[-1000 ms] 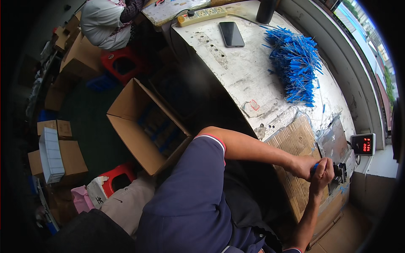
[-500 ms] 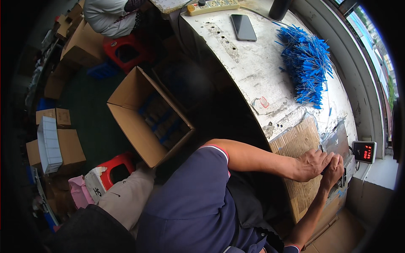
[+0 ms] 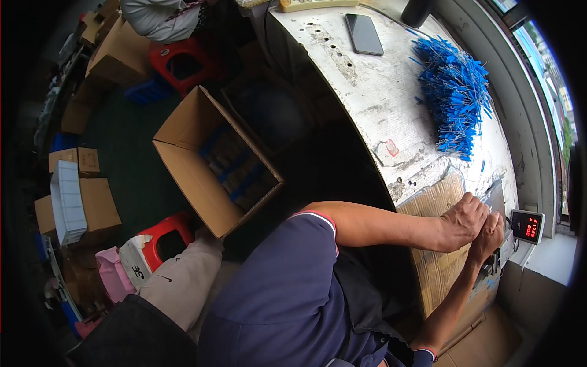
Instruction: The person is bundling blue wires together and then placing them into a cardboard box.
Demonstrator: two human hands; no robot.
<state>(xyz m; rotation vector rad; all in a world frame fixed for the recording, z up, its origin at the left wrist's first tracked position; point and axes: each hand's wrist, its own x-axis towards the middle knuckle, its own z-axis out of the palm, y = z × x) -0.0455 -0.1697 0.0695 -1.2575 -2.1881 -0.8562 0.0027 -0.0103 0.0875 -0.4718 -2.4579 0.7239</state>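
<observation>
My left hand (image 3: 460,224) is closed, its fingers curled at the edge of the bench, close against my right hand. My right hand (image 3: 487,240) is closed too, in a fist beside it. Whatever the two hands hold is hidden by the fingers. Under and beyond them lies a grey metal plate (image 3: 493,197), with a dark metal fixture (image 3: 491,262) just below my right hand. A piece of corrugated cardboard (image 3: 433,275) covers the bench under my left wrist. Farther up the bench lies a heap of blue strips with thin wire-like ends (image 3: 455,92).
A small counter with a red display (image 3: 527,226) stands right of my hands. A phone (image 3: 364,34), a black cylinder (image 3: 418,11) and a power strip (image 3: 315,4) are at the bench's far end. An open carton (image 3: 214,165) and red stools (image 3: 183,64) stand left; a seated person (image 3: 162,21) is beyond.
Both hands have shifted slightly up and to the right in the picture, staying close together. The whole view has also moved a little.
</observation>
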